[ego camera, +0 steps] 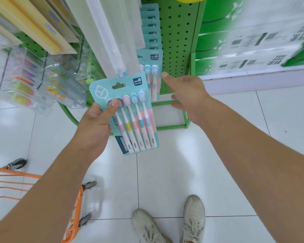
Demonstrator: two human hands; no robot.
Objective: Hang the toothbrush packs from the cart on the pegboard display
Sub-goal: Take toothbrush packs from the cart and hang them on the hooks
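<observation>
A: Left hand (95, 121)?
B: Thumb pinched across a teal card pack of five toothbrushes (130, 116), held tilted before the green perforated metal pegboard (177, 37).
A: Right hand (188, 95)?
B: Loose, fingers relaxed, holding nothing, at the pack's two o'clock, near the hung teal packs (152, 48). Orange wire cart (74, 207) sat at seven o'clock.

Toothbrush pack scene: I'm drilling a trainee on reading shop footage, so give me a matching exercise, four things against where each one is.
Things:
1. toothbrush pack
2. right hand
3. orange cart
4. hung packs

Places:
A. on the green pegboard
B. gripped in the left hand
C. reaching toward the display, holding nothing
D. lower left, on the floor

Pairs: 1-B, 2-C, 3-D, 4-A
</observation>
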